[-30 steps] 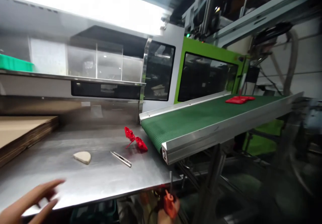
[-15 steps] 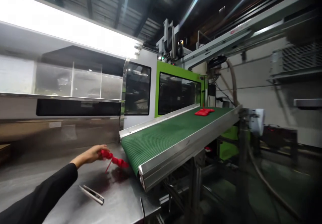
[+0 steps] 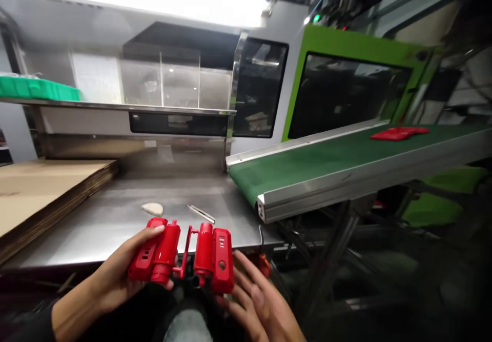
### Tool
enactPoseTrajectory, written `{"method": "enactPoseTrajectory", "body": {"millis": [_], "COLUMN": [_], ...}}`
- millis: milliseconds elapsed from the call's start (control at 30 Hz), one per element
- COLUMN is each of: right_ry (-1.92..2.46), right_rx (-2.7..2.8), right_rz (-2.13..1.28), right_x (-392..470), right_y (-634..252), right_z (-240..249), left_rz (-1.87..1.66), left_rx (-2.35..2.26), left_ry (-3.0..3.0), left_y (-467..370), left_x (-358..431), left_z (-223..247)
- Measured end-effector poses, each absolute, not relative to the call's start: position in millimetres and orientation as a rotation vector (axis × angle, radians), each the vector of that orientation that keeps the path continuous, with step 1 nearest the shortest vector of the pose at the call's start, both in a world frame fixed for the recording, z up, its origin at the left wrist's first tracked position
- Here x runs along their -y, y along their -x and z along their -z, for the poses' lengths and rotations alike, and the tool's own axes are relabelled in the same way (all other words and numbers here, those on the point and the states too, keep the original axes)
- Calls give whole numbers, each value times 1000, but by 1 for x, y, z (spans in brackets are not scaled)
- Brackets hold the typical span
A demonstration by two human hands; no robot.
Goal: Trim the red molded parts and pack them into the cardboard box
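A red moulded plastic part (image 3: pixel 204 252), made of two halves with cylinders and flat slotted side pieces joined by a thin sprue, is held up in front of the steel table. My left hand (image 3: pixel 113 278) is closed around its left half, thumb on top. Beside the right half is my right hand (image 3: pixel 259 303), fingers apart and stretched out; whether the fingertips touch the part I cannot tell. Beyond the part on the table lie a pale oval object (image 3: pixel 152 208) and a slim metal strip-like tool (image 3: pixel 201 213).
The green conveyor belt (image 3: pixel 295 170) slopes down to the table's right side, carrying another red part (image 3: pixel 400 133). Flat cardboard sheets (image 3: pixel 49 178) are stacked at left. A green tray (image 3: pixel 38 88) sits on the shelf above the steel table (image 3: pixel 126 229). A red-handled tool (image 3: pixel 264 264) hangs at the table's edge.
My left hand has brought the red part from the conveyor's lower end back toward my body. My right hand has come into view beside it. The view has turned left and down.
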State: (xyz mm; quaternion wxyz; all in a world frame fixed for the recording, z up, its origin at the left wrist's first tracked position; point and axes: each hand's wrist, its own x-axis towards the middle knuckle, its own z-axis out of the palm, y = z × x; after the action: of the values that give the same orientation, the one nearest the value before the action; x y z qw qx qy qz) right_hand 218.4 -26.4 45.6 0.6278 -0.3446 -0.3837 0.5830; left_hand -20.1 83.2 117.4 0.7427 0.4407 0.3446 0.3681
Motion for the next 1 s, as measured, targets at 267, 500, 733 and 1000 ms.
{"method": "enactPoseTrajectory", "body": {"millis": [267,500,733,1000], "right_ry": [682,664,615,610], "right_rx": [975,907,655,464], "right_rz": [-1590,-1585,-1635,-1748], "right_x": [25,32,25,3], "right_y": [-156,-148,-163,-184], "right_z": [-95,-98,-84,-41], "left_rz": [-791,-872,-935,-759], "left_rx": [-656,-720,-741,-464], "left_ry": [-679,-587,-582,-564], "left_y": [73,78,68,46], "left_x": [-48,-47,-51,-31], "left_z": [-97,-86,-80,-103]}}
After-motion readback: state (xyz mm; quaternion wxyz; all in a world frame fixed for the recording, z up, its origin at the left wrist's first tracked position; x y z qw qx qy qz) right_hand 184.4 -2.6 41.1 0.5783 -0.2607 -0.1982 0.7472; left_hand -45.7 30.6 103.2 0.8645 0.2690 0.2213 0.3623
